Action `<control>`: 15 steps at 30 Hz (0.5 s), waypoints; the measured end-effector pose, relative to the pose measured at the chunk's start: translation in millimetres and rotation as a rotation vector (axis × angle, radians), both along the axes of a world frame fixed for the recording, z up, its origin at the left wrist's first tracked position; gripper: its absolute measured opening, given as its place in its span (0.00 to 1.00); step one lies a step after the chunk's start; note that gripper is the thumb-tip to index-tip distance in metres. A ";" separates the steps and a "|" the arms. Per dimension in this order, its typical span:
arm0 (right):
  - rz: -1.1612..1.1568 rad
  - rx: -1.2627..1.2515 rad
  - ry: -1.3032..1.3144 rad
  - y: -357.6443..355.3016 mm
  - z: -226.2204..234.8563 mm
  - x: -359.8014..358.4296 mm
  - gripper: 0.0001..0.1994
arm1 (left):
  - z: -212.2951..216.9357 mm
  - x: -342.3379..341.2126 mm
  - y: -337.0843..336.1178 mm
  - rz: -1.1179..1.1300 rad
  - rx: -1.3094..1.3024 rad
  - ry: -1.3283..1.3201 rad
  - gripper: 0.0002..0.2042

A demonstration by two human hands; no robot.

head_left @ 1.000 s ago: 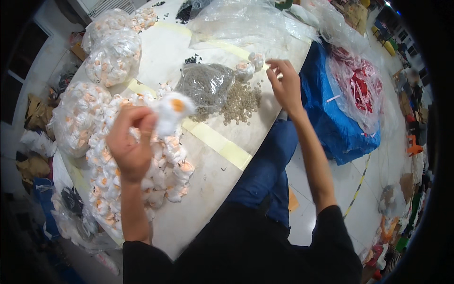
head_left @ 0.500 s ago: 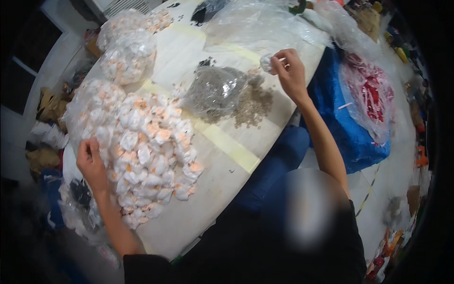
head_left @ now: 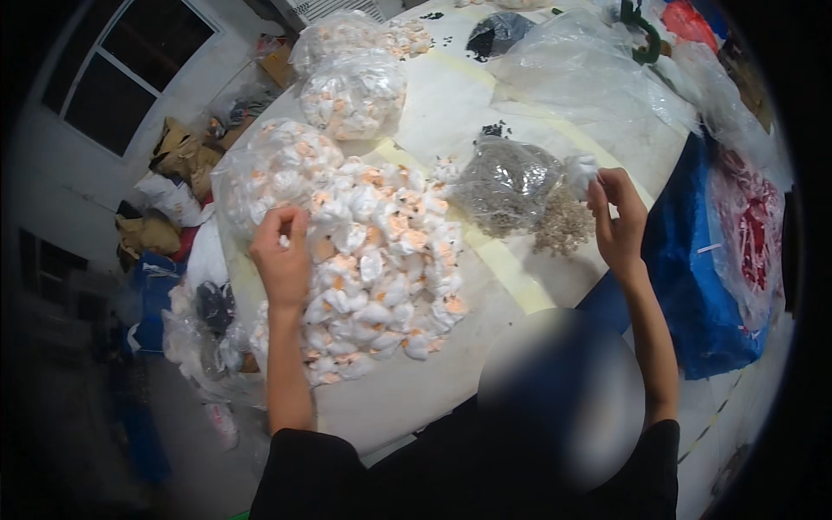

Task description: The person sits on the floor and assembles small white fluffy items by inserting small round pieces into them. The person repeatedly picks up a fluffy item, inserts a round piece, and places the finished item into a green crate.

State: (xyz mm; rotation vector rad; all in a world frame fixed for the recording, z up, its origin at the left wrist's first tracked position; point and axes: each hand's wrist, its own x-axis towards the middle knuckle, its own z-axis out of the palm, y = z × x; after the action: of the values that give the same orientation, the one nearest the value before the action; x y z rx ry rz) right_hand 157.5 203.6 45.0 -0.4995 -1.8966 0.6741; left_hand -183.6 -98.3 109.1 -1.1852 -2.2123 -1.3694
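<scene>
A white puff (head_left: 581,175) is pinched in the fingertips of the right hand (head_left: 620,224), above the table (head_left: 598,95), near a clear bag (head_left: 510,176). The left hand (head_left: 282,256), fingers curled, is by a pile of puffs (head_left: 377,269); whether it grips anything cannot be told.

Bright tabletop (head_left: 407,388), black curved rim, glare (white glints) on the grey-filled bag (head_left: 501,180)

I look through the left head camera, steeply down and ahead across the surface (head_left: 373,407), with the hands (head_left: 621,224) close below me. My fisheye reaches wide, bending a far window (head_left: 113,104) in at upper left; forearms (head_left: 289,364) rise from the lower edge.
</scene>
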 end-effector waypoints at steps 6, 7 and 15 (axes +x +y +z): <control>-0.024 0.184 -0.105 -26.1 3.2 7.1 0.11 | 3.5 -1.0 0.5 -0.015 -0.032 0.014 0.05; -0.012 0.147 -0.123 -28.3 5.0 12.4 0.10 | 3.9 -1.0 0.6 -0.010 -0.038 0.028 0.05; 0.115 -0.336 0.073 -44.8 -7.5 34.8 0.06 | 11.1 3.1 -6.1 0.061 -0.127 0.117 0.08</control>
State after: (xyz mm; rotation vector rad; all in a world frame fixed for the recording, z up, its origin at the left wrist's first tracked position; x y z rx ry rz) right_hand 192.3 158.7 37.4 -0.5708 -1.7603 1.0830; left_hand -180.5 -104.4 120.2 -1.1967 -2.2606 -1.1210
